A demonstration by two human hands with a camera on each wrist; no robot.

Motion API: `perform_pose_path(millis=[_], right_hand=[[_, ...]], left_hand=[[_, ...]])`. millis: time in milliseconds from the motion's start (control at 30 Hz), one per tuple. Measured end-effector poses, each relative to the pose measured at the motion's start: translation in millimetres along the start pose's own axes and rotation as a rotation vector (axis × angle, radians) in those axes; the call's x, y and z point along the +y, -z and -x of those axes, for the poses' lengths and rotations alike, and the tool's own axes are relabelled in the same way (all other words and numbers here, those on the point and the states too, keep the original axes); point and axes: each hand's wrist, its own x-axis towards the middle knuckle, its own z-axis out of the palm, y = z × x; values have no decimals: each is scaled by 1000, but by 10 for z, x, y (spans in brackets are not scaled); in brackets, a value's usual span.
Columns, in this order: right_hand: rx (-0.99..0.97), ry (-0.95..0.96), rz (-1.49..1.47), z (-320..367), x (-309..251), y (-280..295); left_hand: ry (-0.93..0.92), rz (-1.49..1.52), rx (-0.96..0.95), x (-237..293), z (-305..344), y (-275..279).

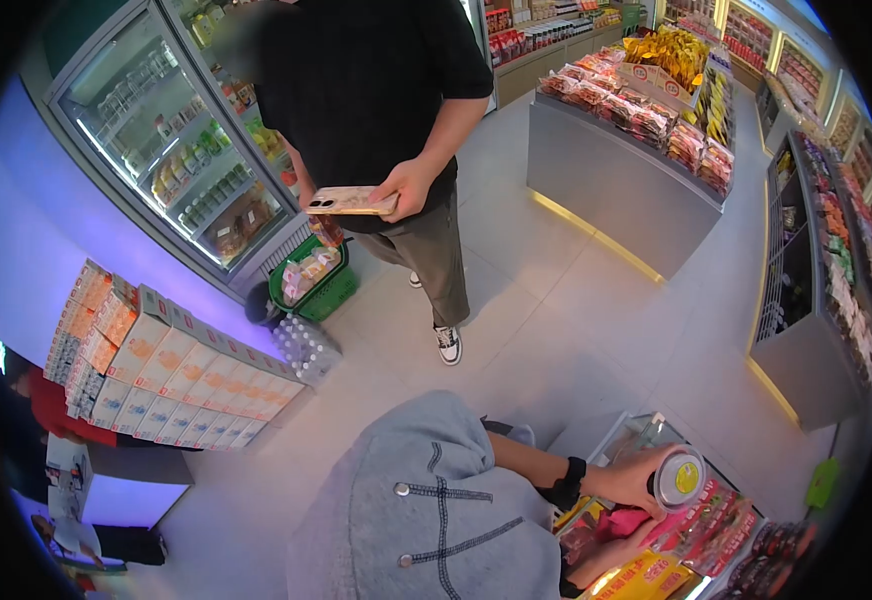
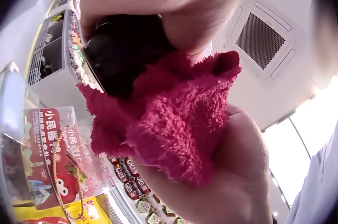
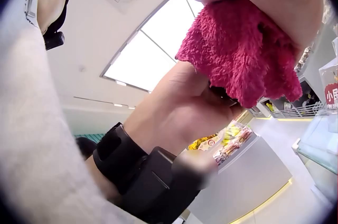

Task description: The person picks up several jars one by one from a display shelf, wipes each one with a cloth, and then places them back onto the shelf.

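My left hand (image 1: 624, 478), with a black band at its wrist, grips a round jar (image 1: 678, 480) whose lid has a yellow sticker. In the left wrist view the jar's body (image 2: 119, 55) looks dark. Bunched in my right hand (image 1: 608, 562) is a fluffy pink cloth (image 2: 174, 124), which overlaps the jar's side in that view. From the right wrist, the cloth (image 3: 237, 50) hangs below my right hand's fingers, and the left hand (image 3: 185, 113) is partly hidden behind it. Both hands are above a display of packaged goods.
Red packages (image 1: 706, 520) and a yellow package (image 1: 646, 578) lie under my hands. A person in a black shirt (image 1: 366, 90) stands ahead holding a phone (image 1: 351, 200). Stacked cartons (image 1: 176, 370), a green basket (image 1: 331, 292) and a grey display stand (image 1: 616, 190) are around the floor.
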Motion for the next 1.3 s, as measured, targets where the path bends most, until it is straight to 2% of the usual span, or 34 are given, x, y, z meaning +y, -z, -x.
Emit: perform_pose_path(millis=[133,200,267,333,367,467,567,733,1033,1300], right_hand=[[-62,101,151,-13,-13,187],[-115,165,254,-70,39,345],[-105,114,53,-56,106,312],[-253,349,267,245,-355,165],[-276,368,298,213,-347,210],[-356,331,158,177,-350,282],[-341,303,118,283,-477,291],[-211,224,89,122,-234,459],[-145,163,111,114,-171,566],[-89,149,122,186,-102,537]], left_hand=[[83,83,-16,117,20,-77],[46,42,45,82,96,-201],[20,-5,61,90,104,-155],[31,10,71,178,161,-185],[80,28,55,164,190,-184],[88,14,69,271,256,-186],[41,37,67,315,286,-219],[9,49,-97,459,298,-244],[-30,165,-355,475,322,-158],[-49,214,-337,278,218,-22]])
